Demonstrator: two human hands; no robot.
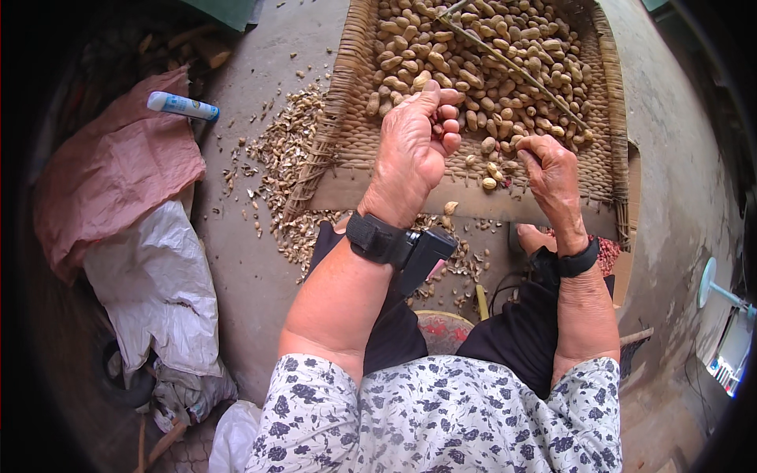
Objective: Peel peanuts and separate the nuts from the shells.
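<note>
My left hand [414,150] is held palm up over the front of a woven wicker tray [347,126], its fingers curled in. Small reddish peanut kernels [436,123] show between the thumb and the fingers. A whole peanut [422,80] shows at the thumb tip; whether it is held or lies behind is unclear. To the right, my right hand [552,172] is closed in a pinch above the tray's front, and what it holds, if anything, is hidden. Unshelled peanuts [505,47] heap the tray's far part. A few split shells [490,181] lie between my hands.
A thin stick [512,65] crosses the peanuts. Broken shells [296,150] litter the floor left of the tray and beneath it. Reddish kernels [608,256] lie by the tray's near right corner. A spray can [183,106], a pink sack [118,162] and a white sack [158,276] are at left.
</note>
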